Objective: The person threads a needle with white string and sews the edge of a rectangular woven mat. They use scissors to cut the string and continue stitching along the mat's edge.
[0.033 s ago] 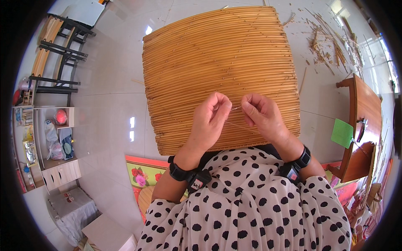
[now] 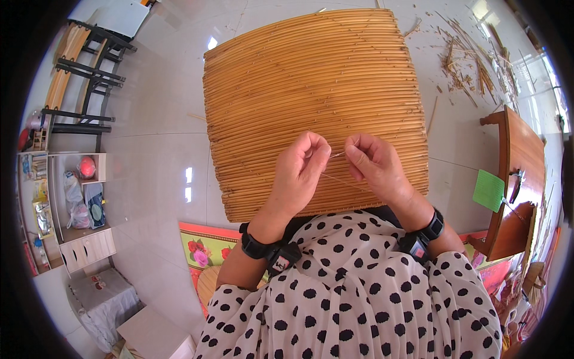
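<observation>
A mat of yellow-brown reed stalks (image 2: 311, 78), laid side by side, spreads out in front of me and reaches close to my lap. Over its near half, my left hand (image 2: 302, 170) pinches a thin pale thread (image 2: 337, 155) between thumb and forefinger. A short way to the right, my right hand (image 2: 375, 164) pinches the same thread, which spans the small gap between my fingertips. Another fine strand hangs below, between the hands. Whether a needle is on the thread is too small to tell. Small pale knots or stitches dot the mat's surface.
Loose stalks and broken bits (image 2: 469, 66) litter the tiled floor at the far right. A wooden stool (image 2: 520, 161) with a green fly swatter (image 2: 489, 190) stands on the right. Open shelves (image 2: 84, 203) and black-framed folded furniture (image 2: 89, 78) line the left. A flowered mat (image 2: 203, 248) lies by my lap.
</observation>
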A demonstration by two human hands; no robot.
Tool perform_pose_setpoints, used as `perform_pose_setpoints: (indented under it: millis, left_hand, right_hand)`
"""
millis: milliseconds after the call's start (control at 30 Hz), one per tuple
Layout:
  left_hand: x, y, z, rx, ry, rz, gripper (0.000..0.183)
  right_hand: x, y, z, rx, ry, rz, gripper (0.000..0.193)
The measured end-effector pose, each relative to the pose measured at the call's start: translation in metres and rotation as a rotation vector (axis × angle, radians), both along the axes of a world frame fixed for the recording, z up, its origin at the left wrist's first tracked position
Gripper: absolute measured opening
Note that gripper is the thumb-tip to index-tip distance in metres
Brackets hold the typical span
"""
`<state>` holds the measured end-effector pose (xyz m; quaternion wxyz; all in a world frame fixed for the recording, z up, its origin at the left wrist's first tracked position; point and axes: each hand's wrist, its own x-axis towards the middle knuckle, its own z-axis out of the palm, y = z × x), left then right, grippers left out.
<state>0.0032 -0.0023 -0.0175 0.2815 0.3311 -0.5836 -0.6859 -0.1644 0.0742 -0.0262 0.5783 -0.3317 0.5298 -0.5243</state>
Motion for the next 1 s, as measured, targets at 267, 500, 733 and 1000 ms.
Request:
perform_pose_setpoints:
  millis: [267,500,733,1000]
  left_hand:
    - [-0.002,0.002,0.007,-0.131,-0.17,-0.066,0.005]
    - [-0.005,0.004,0.009,-0.163,-0.188,-0.072,0.013]
    - [-0.01,0.006,0.007,-0.153,-0.205,-0.031,0.016]
    - [-0.005,0.004,0.006,-0.153,-0.216,-0.098,0.008]
  right_hand:
    - [-0.005,0.003,0.001,0.056,0.061,-0.084,0.016]
    - [-0.007,0.001,0.004,-0.008,0.088,-0.045,0.015]
    - [-0.001,0.001,0.009,-0.034,0.178,0.002,0.011]
    - [-0.005,0.0,0.008,0.022,0.163,-0.093,0.014]
